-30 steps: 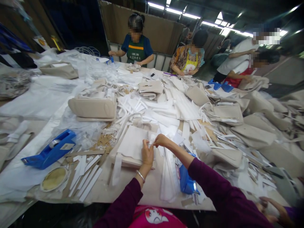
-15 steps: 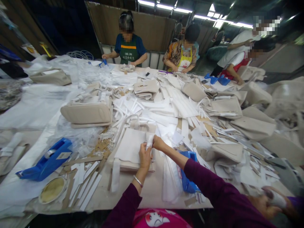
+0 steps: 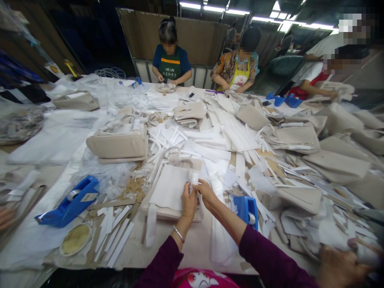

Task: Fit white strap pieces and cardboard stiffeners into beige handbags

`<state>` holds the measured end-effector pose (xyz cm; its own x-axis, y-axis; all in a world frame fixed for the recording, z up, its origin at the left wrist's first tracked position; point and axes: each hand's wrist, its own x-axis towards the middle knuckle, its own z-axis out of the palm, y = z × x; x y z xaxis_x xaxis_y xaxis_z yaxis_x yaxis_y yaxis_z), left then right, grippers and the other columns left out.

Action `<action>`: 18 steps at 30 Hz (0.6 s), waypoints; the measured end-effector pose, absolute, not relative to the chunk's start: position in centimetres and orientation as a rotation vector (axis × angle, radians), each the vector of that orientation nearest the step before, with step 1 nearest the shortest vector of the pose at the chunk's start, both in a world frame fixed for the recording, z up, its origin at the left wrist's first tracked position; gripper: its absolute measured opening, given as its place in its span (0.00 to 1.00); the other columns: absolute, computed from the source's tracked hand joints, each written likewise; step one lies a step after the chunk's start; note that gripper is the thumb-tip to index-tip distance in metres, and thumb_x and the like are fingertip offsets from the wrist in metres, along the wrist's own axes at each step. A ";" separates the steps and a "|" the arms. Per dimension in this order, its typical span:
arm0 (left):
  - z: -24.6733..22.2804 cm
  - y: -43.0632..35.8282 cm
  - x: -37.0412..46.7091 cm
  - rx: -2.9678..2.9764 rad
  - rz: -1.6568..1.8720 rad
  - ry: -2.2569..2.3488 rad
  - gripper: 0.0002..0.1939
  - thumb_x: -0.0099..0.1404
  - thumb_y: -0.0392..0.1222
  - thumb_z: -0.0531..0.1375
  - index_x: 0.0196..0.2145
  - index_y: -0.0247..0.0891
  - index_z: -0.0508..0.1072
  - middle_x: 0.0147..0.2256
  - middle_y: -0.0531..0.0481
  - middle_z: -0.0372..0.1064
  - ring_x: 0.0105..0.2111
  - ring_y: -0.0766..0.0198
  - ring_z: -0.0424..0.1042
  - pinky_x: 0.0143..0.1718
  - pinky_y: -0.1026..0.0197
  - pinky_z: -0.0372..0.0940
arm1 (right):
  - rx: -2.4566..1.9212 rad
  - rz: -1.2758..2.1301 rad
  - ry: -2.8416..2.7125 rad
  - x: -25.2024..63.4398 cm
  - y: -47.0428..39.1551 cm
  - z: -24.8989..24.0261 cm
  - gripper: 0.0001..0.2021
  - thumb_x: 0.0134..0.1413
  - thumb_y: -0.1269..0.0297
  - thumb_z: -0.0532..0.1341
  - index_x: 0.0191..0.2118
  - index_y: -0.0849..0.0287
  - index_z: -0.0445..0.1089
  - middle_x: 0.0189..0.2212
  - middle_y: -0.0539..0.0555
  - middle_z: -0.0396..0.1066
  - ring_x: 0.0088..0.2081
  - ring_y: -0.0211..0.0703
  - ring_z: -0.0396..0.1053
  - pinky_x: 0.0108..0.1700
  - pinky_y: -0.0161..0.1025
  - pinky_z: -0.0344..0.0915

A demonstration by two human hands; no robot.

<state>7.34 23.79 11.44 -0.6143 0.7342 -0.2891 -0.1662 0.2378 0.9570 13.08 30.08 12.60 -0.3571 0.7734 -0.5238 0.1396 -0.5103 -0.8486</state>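
Observation:
A beige bag (image 3: 171, 188) lies in front of me with a white sheet on its face and a wrapped white strip hanging at its lower left. At its right side, my left hand (image 3: 189, 200) is closed on a white-wrapped strap (image 3: 195, 179), a silver bangle on the wrist. My right hand (image 3: 206, 192) pinches the same wrapped strap from the right, its fingertips meeting those of my left hand. The fingertips partly hide the strap's lower part.
Blue tape dispensers stand left (image 3: 70, 202) and right (image 3: 246, 211). A tape roll (image 3: 75, 239) and white strips lie front left. Another beige bag (image 3: 117, 144) sits behind. Co-workers' hands show at the lower right (image 3: 340, 266) and left edge (image 3: 5, 218). People work across the table.
The view has shifted, moving the scene slightly right. My right hand has come lower on the wrapped strap, closer to my left fingers. A co-worker's hand now shows at the left edge.

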 end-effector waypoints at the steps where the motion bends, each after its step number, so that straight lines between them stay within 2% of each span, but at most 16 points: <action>1: 11.6 23.8 7.3 0.495 1.484 1.710 0.15 0.61 0.45 0.54 0.44 0.39 0.62 0.28 0.53 0.66 0.18 0.71 0.61 0.16 0.68 0.57 | -1.419 1.961 -1.175 12.6 30.0 12.7 0.20 0.40 0.65 0.62 0.43 0.61 0.62 0.26 0.51 0.69 0.22 0.37 0.64 0.18 0.31 0.55; 4: 11.8 23.9 7.5 0.345 1.516 1.542 0.17 0.60 0.45 0.54 0.46 0.40 0.57 0.29 0.54 0.66 0.16 0.72 0.59 0.15 0.69 0.55 | -1.437 2.012 -1.175 11.5 30.1 12.5 0.20 0.38 0.62 0.65 0.40 0.61 0.62 0.23 0.50 0.68 0.17 0.35 0.60 0.13 0.32 0.50; 7: 11.8 23.7 7.2 0.297 1.513 1.424 0.19 0.58 0.43 0.54 0.47 0.39 0.56 0.31 0.52 0.67 0.18 0.71 0.62 0.18 0.68 0.59 | -1.400 1.963 -1.380 11.4 30.6 12.1 0.21 0.39 0.57 0.65 0.39 0.61 0.63 0.25 0.51 0.70 0.18 0.36 0.62 0.16 0.33 0.56; 10: 12.7 23.0 4.7 0.506 1.367 1.462 0.19 0.55 0.41 0.58 0.45 0.37 0.63 0.37 0.45 0.69 0.24 0.66 0.68 0.26 0.63 0.65 | -1.355 1.748 -1.578 13.0 31.1 11.7 0.25 0.41 0.53 0.65 0.44 0.61 0.64 0.32 0.55 0.72 0.31 0.43 0.70 0.33 0.38 0.66; 12: 13.7 21.9 1.3 0.742 1.296 1.633 0.17 0.55 0.38 0.58 0.44 0.38 0.68 0.41 0.43 0.70 0.31 0.62 0.70 0.35 0.58 0.67 | -1.432 1.584 -1.538 14.7 31.0 10.9 0.27 0.45 0.48 0.61 0.49 0.59 0.64 0.41 0.57 0.71 0.43 0.45 0.69 0.44 0.40 0.64; 13: 14.2 21.1 -0.8 0.840 1.288 1.763 0.16 0.55 0.38 0.57 0.43 0.38 0.69 0.43 0.42 0.69 0.35 0.60 0.70 0.41 0.56 0.66 | -1.507 1.542 -1.461 15.6 30.7 10.4 0.28 0.47 0.46 0.59 0.51 0.57 0.63 0.46 0.58 0.70 0.46 0.46 0.67 0.46 0.40 0.63; 14: 14.5 20.3 -3.0 0.887 1.302 1.907 0.16 0.57 0.38 0.55 0.44 0.39 0.70 0.45 0.42 0.69 0.40 0.58 0.69 0.46 0.54 0.63 | -1.588 1.561 -1.363 16.4 30.3 9.7 0.29 0.47 0.43 0.57 0.52 0.56 0.63 0.48 0.58 0.68 0.47 0.46 0.67 0.46 0.40 0.64; 16: 14.5 18.7 -7.2 0.811 1.253 2.145 0.16 0.56 0.36 0.56 0.44 0.39 0.70 0.47 0.42 0.68 0.50 0.54 0.64 0.53 0.52 0.57 | -1.710 1.764 -1.141 17.4 29.1 8.3 0.30 0.47 0.40 0.55 0.51 0.55 0.64 0.46 0.59 0.70 0.42 0.46 0.70 0.40 0.41 0.67; 18: 13.7 17.5 -10.1 0.653 1.171 2.177 0.12 0.53 0.35 0.58 0.37 0.37 0.73 0.42 0.42 0.71 0.50 0.52 0.65 0.53 0.51 0.57 | -1.719 2.052 -0.948 17.3 27.8 7.1 0.31 0.46 0.37 0.54 0.49 0.56 0.66 0.39 0.59 0.73 0.37 0.48 0.72 0.35 0.42 0.68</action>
